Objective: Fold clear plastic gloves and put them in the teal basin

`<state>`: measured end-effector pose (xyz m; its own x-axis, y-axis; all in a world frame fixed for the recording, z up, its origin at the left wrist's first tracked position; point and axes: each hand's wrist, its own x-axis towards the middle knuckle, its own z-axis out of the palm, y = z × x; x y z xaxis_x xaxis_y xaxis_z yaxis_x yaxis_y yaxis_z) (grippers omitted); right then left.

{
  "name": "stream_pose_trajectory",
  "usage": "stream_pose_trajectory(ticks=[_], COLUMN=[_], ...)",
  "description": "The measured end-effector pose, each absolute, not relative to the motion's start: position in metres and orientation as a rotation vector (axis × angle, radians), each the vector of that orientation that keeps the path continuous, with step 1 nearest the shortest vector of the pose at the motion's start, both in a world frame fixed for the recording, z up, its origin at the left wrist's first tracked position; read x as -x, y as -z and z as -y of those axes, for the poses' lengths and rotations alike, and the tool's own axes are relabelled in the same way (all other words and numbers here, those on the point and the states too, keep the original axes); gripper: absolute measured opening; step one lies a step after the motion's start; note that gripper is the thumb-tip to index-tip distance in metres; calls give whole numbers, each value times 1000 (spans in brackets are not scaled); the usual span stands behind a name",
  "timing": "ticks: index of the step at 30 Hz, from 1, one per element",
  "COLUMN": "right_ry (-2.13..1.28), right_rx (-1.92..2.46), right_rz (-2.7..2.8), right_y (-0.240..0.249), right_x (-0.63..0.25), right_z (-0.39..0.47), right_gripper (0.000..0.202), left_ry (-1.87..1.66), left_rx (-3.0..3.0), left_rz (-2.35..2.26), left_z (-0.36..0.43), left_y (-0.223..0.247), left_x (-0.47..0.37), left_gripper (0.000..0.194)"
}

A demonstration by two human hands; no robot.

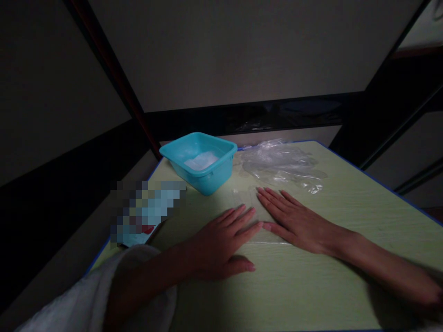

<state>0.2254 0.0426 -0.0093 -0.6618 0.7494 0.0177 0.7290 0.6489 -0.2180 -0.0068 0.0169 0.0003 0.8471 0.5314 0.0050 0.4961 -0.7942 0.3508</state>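
Note:
My left hand (224,240) lies with its fingers stretched out over the left side of a clear plastic bag (258,236). Flat on the right side of the same bag rests my right hand (294,219), palm down, fingers extended. The bag is spread on the tabletop, and both hands cover much of it. The fingers of the two hands almost meet near its middle. Neither hand grips anything.
A turquoise plastic basin (211,177) with something white (201,161) inside stands at the back left. Crumpled clear plastic bags (280,161) lie at the back right. A blurred-out flat item (148,216) sits at the left edge of the yellowish table (346,207).

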Motion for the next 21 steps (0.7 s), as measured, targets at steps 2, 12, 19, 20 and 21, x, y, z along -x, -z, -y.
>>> stream_pose_trajectory(ticks=[2, 12, 19, 20, 21], right_ry=[-289, -276, -222, -222, -218], right_rx=[1250, 1269, 1257, 1257, 1248], right_rz=[2757, 2775, 2800, 2797, 2795], right_y=[9, 7, 12, 11, 9], right_x=[-225, -228, -229, -229, -230], right_z=[-42, -43, -46, -46, -46], right_gripper=[73, 81, 82, 82, 82], left_ry=[-147, -175, -201, -217, -257], left_rx=[-2684, -2670, -2617, -2624, -2639], left_rz=[-775, -845, -1193, -1205, -1208], left_z=[-16, -18, -38, -38, -38], left_y=[-1, 2, 8, 8, 8], left_x=[7, 9, 10, 11, 12], left_gripper=[72, 74, 64, 64, 64])
